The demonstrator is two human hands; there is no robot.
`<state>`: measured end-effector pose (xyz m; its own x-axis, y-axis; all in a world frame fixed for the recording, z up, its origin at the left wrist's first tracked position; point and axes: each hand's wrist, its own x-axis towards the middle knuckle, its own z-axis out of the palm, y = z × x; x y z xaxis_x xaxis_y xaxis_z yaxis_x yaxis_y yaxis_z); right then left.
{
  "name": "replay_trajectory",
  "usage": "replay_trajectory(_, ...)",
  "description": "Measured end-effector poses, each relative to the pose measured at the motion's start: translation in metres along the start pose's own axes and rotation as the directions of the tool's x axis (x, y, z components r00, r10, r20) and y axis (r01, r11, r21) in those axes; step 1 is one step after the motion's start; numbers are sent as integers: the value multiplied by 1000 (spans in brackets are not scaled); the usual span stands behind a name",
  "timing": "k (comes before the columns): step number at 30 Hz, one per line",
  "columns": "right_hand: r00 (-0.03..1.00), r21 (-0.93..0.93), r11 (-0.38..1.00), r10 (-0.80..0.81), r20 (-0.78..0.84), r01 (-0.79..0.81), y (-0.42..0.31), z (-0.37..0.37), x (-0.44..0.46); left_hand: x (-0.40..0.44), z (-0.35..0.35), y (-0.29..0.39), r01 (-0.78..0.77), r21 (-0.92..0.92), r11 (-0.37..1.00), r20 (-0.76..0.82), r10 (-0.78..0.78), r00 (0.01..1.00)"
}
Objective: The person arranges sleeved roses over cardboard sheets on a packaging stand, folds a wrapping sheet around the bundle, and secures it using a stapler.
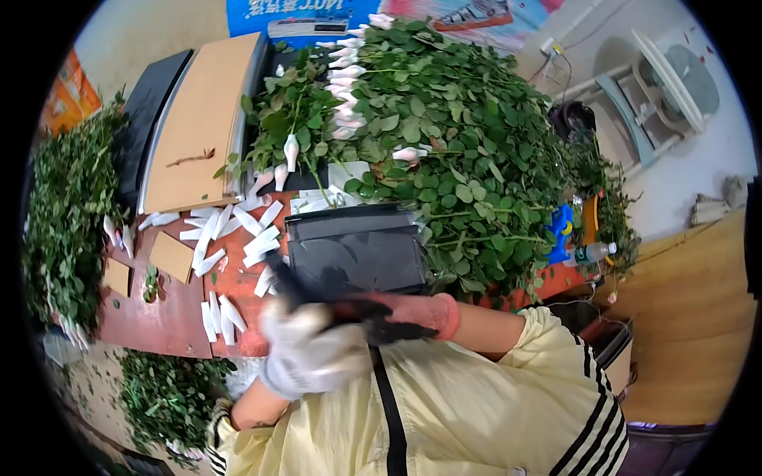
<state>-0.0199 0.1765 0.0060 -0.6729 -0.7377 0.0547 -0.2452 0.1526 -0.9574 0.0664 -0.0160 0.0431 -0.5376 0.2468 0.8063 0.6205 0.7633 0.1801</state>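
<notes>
My left hand [313, 353], in a white glove, is in front of my body and smeared by motion. My right hand [377, 317], in a red glove with black on it, reaches across from the right and meets the left. A dark elongated shape [287, 279] juts up and left from between them; I cannot tell whether it is a glove finger or a held thing. Just beyond the hands lies a black flat board [353, 254]. White mesh sleeves [260, 244] are scattered left of the board. Leafy stems with pale sleeved buds [291, 152] lie behind it.
A big heap of leafy stems [468, 151] covers the right of the red table [151, 329]. More foliage [67, 214] stands at far left. A tan board [198, 119] lies at the back left. A bottle [591, 254] and a blue object [559, 234] are at right.
</notes>
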Motion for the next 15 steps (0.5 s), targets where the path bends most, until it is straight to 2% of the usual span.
replay_trajectory(1,998,152,987,55,4,-55,-5,-2,-7,32,2,7,-120,-114,986,89,131,987)
replay_trajectory(3,981,523,832,187,51,-186,-19,-9,-20,53,11,15,-142,-56,988,175,150,973)
replay_trajectory(4,963,712,658,253,97,-245,-27,-14,-29,64,12,17,-157,-64,986,198,166,966)
replay_trajectory(5,938,866,414,309,157,-281,-38,-20,-38,72,12,15,-134,-184,974,298,185,936)
replay_trajectory(6,910,950,146,356,211,-277,-46,-29,-47,73,18,14,-121,-317,941,322,227,919)
replay_trajectory(7,896,966,3,374,238,-258,-53,-39,-54,72,25,11,-102,-443,891,337,271,902)
replay_trajectory(8,896,965,15,375,239,-263,-56,-54,-57,70,28,7,-106,-445,889,339,277,899)
replay_trajectory(9,896,951,97,375,237,-292,-54,-72,-61,67,29,1,46,-482,875,358,149,922)
replay_trajectory(10,922,854,404,337,193,-327,-49,-99,-62,63,30,-5,198,-514,835,385,19,923)
replay_trajectory(11,943,671,670,297,149,-317,-43,-126,-64,61,41,-15,215,-332,918,384,-77,920)
replay_trajectory(12,940,393,856,329,88,-336,-45,-155,-62,49,64,-27,295,-204,934,328,-218,919)
replay_trajectory(13,942,65,940,335,21,-336,-50,-177,-56,46,79,-36,438,-73,896,447,-364,817)
replay_trajectory(14,966,-434,864,251,-67,-255,-74,-182,-48,32,101,-47,500,-71,863,468,-414,781)
replay_trajectory(15,984,-821,545,140,-113,-172,-94,-186,-42,34,105,-47,485,-74,871,478,-396,784)
